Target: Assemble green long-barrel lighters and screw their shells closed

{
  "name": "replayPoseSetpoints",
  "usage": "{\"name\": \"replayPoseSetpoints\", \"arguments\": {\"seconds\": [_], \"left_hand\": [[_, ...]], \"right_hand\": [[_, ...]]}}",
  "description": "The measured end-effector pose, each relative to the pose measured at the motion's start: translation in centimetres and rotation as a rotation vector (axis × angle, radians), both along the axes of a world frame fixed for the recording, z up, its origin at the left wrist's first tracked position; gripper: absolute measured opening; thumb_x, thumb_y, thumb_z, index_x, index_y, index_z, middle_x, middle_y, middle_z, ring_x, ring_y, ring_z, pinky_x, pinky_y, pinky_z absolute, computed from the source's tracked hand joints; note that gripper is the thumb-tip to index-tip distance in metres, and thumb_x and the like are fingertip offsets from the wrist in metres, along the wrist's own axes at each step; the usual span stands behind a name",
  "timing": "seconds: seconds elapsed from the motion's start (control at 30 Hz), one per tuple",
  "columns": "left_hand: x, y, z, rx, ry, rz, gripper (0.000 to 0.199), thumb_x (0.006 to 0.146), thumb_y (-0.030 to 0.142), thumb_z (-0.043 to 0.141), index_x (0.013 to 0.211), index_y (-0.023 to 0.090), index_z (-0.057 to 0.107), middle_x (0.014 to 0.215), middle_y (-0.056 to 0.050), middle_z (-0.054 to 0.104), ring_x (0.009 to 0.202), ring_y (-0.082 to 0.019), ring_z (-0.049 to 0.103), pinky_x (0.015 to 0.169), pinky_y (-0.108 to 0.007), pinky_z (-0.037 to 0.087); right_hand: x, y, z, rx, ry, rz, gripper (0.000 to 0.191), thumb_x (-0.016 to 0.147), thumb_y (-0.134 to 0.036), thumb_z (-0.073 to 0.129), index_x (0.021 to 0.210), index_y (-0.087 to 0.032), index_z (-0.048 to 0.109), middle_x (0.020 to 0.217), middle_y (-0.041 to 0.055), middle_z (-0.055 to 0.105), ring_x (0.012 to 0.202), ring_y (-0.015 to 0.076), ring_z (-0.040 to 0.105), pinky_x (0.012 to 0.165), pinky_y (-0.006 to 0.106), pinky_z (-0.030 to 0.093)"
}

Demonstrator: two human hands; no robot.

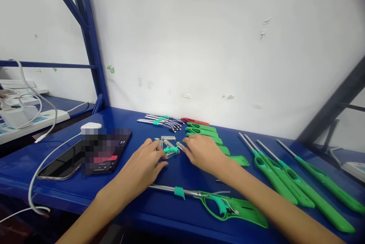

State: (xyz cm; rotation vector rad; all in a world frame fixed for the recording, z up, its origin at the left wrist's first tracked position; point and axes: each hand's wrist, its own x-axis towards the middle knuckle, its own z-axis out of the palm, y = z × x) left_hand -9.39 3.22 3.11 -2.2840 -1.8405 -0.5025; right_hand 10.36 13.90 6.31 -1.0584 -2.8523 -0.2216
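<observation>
Several clear lighter fuel tanks (168, 138) lie in a loose cluster on the blue table, with a teal trigger piece (172, 149) among them. At the cluster's left side is my left hand (146, 162), palm down, fingers curled over the nearest tanks and thumb apart from them. My right hand (203, 152) pinches the end of one clear fuel tank (180, 145) at the right side; its fingertips are partly hidden. Closer to me lies an opened green lighter casing (245, 211), fitted with a metal tube (188, 192), a teal trigger and wires.
Metal tubes with wires (156, 120) lie near the wall, beside a red casing half (195, 121) and several green casing halves (203, 133). Long green lighters (302, 194) fill the right. Two phones (61, 164) and a white cable (33, 183) are at left.
</observation>
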Motion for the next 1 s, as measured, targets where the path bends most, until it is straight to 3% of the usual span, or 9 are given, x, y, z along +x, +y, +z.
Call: {"name": "replayPoseSetpoints", "arguments": {"seconds": [0.13, 0.27, 0.43, 0.57, 0.67, 0.8, 0.93, 1.0], "left_hand": [[0.4, 0.6, -0.1, -0.024, 0.020, -0.017, 0.015, 0.099, 0.012, 0.068, 0.090, 0.019, 0.078, 0.099, -0.008, 0.070, 0.095, -0.027, 0.060, 0.082, -0.038, 0.051], [0.6, 0.4, -0.3, -0.019, 0.038, -0.027, 0.021, 0.100, 0.010, 0.061, 0.089, 0.019, 0.075, 0.101, -0.009, 0.070, 0.095, -0.026, 0.061, 0.080, -0.037, 0.053], [0.8, 0.3, -0.9, 0.019, 0.047, -0.036, 0.025, 0.102, 0.008, 0.051, 0.092, 0.018, 0.072, 0.103, -0.011, 0.069, 0.098, -0.029, 0.062, 0.085, -0.042, 0.055], [0.8, 0.3, -1.1, 0.050, 0.018, -0.041, 0.026, 0.101, 0.007, 0.049, 0.089, 0.019, 0.069, 0.099, -0.011, 0.070, 0.094, -0.030, 0.064, 0.083, -0.042, 0.055], [1.1, -0.1, -0.2, 0.075, -0.037, -0.058, 0.026, 0.103, 0.010, 0.048, 0.090, 0.019, 0.068, 0.092, -0.010, 0.071, 0.089, -0.029, 0.066, 0.079, -0.040, 0.053], [2.3, -0.2, 1.5, 0.101, -0.161, -0.121, 0.020, 0.099, 0.010, 0.053, 0.089, 0.021, 0.067, 0.079, -0.001, 0.070, 0.070, -0.020, 0.067, 0.066, -0.029, 0.047], [4.9, 1.2, 2.8, 0.145, -0.289, -0.199, 0.018, 0.090, 0.008, 0.058, 0.080, 0.021, 0.067, 0.063, 0.005, 0.065, 0.057, -0.014, 0.062, 0.058, -0.025, 0.042], [6.2, 2.0, 3.6, 0.186, -0.358, -0.230, 0.017, 0.090, 0.011, 0.056, 0.089, 0.020, 0.071, 0.063, 0.004, 0.065, 0.056, -0.014, 0.060, 0.058, -0.026, 0.043]], "right_hand": [[-1.0, 0.4, -1.0, -0.010, -0.043, -0.037, 0.037, 0.104, -0.037, 0.070, 0.135, -0.018, 0.065, 0.135, 0.0112, 0.068, 0.112, 0.0263, 0.071, 0.094, 0.048, 0.062], [0.1, 0.1, -0.8, -0.001, -0.004, -0.056, 0.037, 0.104, -0.038, 0.070, 0.135, -0.018, 0.065, 0.134, 0.0107, 0.068, 0.111, 0.0258, 0.071, 0.093, 0.047, 0.062], [4.6, -1.0, 0.9, 0.012, 0.157, -0.028, 0.021, 0.107, -0.019, 0.057, 0.121, -0.015, 0.074, 0.105, 0.0114, 0.076, 0.097, 0.0261, 0.074, 0.084, 0.042, 0.060], [9.0, -3.1, 1.4, -0.040, 0.293, -0.003, 0.026, 0.109, -0.023, 0.051, 0.119, -0.024, 0.075, 0.107, 0.0082, 0.078, 0.094, 0.0229, 0.076, 0.078, 0.034, 0.058], [11.2, -4.8, 1.2, -0.204, 0.474, -0.062, 0.015, 0.106, -0.029, 0.059, 0.111, -0.028, 0.073, 0.104, 0.0032, 0.079, 0.093, 0.0220, 0.076, 0.079, 0.034, 0.058], [12.1, -5.9, 0.9, -0.430, 0.594, -0.120, 0.007, 0.100, -0.035, 0.067, 0.102, -0.029, 0.067, 0.094, -0.0018, 0.077, 0.089, 0.0204, 0.074, 0.078, 0.032, 0.055], [12.1, -5.9, 0.6, -0.521, 0.668, -0.112, 0.013, 0.099, -0.034, 0.068, 0.091, -0.027, 0.062, 0.085, -0.0038, 0.075, 0.078, 0.0174, 0.072, 0.071, 0.029, 0.052], [12.1, -5.8, 0.4, -0.539, 0.713, -0.100, 0.011, 0.099, -0.032, 0.068, 0.092, -0.026, 0.063, 0.086, -0.0033, 0.076, 0.079, 0.0174, 0.073, 0.072, 0.029, 0.053]]}}
